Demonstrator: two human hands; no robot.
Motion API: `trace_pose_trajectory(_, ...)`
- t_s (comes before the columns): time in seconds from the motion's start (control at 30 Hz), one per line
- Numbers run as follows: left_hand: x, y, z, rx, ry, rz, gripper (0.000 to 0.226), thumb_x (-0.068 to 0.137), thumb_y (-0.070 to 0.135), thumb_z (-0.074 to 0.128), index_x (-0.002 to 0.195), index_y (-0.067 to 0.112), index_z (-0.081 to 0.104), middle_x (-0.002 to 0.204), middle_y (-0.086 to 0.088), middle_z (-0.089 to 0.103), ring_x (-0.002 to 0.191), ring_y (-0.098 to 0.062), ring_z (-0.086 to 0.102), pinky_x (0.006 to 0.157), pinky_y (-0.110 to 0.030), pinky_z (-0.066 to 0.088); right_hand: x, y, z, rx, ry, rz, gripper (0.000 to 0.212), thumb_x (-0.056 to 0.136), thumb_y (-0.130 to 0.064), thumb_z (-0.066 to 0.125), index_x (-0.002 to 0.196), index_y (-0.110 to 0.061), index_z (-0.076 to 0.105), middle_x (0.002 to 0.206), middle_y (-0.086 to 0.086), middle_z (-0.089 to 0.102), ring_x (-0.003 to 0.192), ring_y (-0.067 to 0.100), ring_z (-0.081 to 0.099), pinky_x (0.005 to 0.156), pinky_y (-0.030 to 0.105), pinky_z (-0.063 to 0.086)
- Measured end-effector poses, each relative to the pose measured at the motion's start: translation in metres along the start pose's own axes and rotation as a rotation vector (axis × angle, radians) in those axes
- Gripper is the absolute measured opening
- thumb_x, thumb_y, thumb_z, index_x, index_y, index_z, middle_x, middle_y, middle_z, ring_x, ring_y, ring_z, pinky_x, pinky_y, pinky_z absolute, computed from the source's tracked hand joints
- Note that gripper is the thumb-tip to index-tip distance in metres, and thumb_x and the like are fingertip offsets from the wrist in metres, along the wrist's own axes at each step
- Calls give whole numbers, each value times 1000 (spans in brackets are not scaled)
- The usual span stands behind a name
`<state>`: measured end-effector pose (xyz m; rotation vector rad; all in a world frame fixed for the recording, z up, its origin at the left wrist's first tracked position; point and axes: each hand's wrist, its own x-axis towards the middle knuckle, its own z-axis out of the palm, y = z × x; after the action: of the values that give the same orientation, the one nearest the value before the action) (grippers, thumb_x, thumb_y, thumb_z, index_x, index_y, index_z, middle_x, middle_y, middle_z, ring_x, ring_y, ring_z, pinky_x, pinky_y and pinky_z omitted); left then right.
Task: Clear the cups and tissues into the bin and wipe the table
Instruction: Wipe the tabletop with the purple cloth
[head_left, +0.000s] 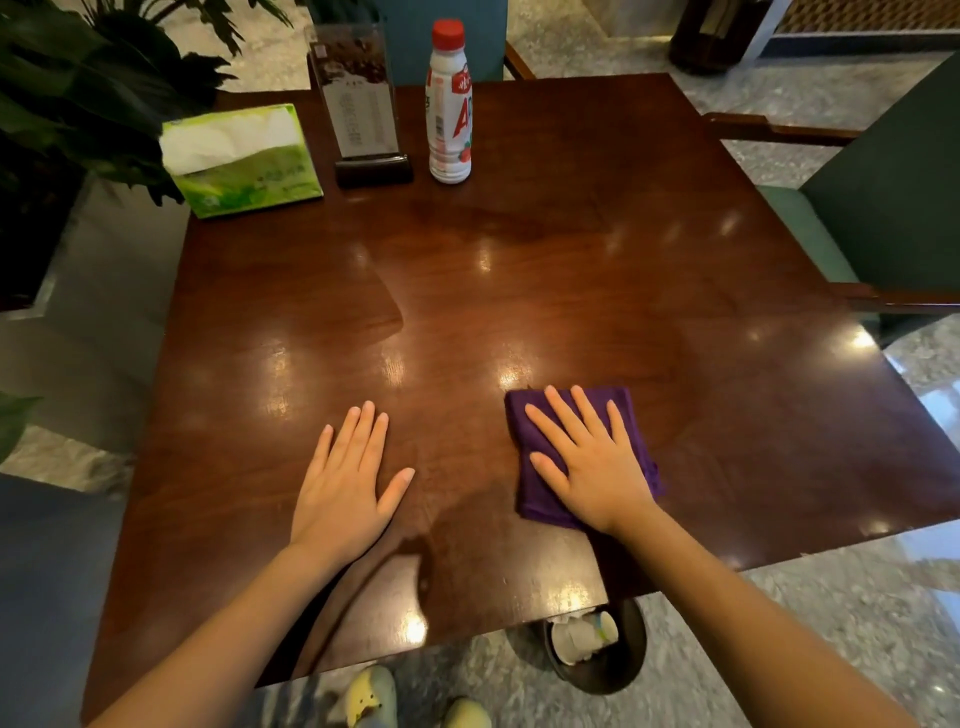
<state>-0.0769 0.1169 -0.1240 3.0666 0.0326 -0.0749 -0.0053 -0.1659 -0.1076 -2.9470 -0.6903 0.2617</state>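
A: Start with the surface (597, 218). It fills the middle of the frame, dark and glossy, with no cups or loose tissues left on it. Where does the risk lie?

B: In the far strip, probably. The tissue box (240, 158) at upper left overhangs the edge nearest the plant, so a wide sweep of the cloth could tip it to the floor.

A: And the sign stand (363, 104) beside it?

B: Tall on a narrow base, as is the bottle (449, 101) just to its right. A knock from the cloth or a wrist could topple either; whether the bottle would leak cannot be told.

A: The bin (597, 649)?

B: Low centre-right, half hidden under the near edge, with white cups and tissue inside. Close to the person's shoes, so a step might kick it over.

A: The hands?

B: The right hand (587, 462) lies flat on the purple cloth (535, 467), fingers (561, 410) spread, pressing rather than gripping; the cloth could slip out from under it. The left hand (345, 483) rests flat and empty on the bare wood, fingers extended, likely leaving prints.
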Motion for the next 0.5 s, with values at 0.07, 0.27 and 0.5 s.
trace_pose_trajectory(0.07, 0, -1, -1, -2, -5, -3, 78, 89, 64, 6, 149, 14, 12, 157, -3, 6, 144, -14, -1, 116, -34, -3, -15, 18, 1, -17, -5, 17, 72, 85, -66, -7, 147, -36, 14, 158, -8, 11, 147, 19, 2, 118, 51, 8)
trace_pose_trajectory(0.27, -1, -2, -1, -3, -10, -11, 75, 91, 62, 13, 148, 13, 16, 156, -4, 12, 144, -16, 4, 116, -34, -1, 29, 53, -12, 19, 54, 300, 63, 90, -60, 12, 148, -37, 15, 160, -5, 7, 148, 22, 3, 118, 52, 5)
trace_pose_trajectory(0.5, 0, -3, -2, -93, -19, 16, 79, 87, 64, 2, 149, 15, 8, 156, 0, -1, 143, -11, -8, 116, -29, -10, 64, -43, -1, 15, 23, 161, 68, 86, -60, 10, 149, -34, 14, 160, -3, 7, 148, 27, 3, 116, 55, 0)
